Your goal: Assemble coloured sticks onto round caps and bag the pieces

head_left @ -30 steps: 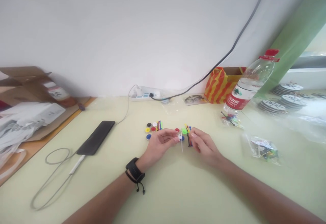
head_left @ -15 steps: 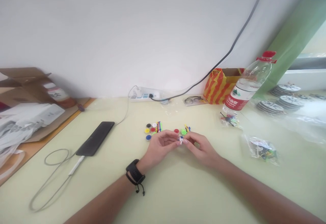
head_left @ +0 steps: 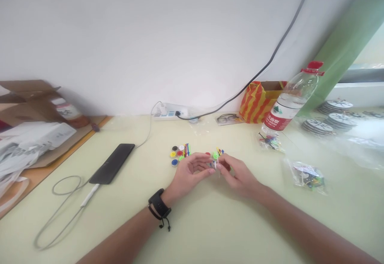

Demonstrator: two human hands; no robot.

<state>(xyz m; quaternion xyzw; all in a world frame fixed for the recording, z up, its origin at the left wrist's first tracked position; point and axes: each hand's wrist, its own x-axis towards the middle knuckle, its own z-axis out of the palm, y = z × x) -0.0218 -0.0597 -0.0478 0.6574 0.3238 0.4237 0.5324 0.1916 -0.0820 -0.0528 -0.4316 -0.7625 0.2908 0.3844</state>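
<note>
My right hand [head_left: 238, 175] pinches a small white plastic piece [head_left: 218, 162] with a thin stem between thumb and fingertips. Just left of it, my left hand [head_left: 192, 173] is held with curved fingers and the thumb apart from them, its fingertips close to the white piece. Whether they touch it is hard to make out. Beyond the left hand lie small round discs, among them a blue disc [head_left: 174, 162], a yellow disc [head_left: 173, 154] and a black disc [head_left: 175, 148], beside several coloured sticks [head_left: 187, 149]. Behind the fingertips are a green disc [head_left: 215, 155] and a partly hidden red disc.
A phone [head_left: 112, 164] on a cable lies left. A power strip [head_left: 171, 112] and glasses [head_left: 228, 118] are along the wall. A water bottle [head_left: 283, 112], a striped bag [head_left: 255, 102] and a clear packet of small parts [head_left: 309, 177] stand or lie right.
The white piece has moved slightly right with my right hand and now shows its thin stem upright. My left fingers and thumb have parted from it a little.
</note>
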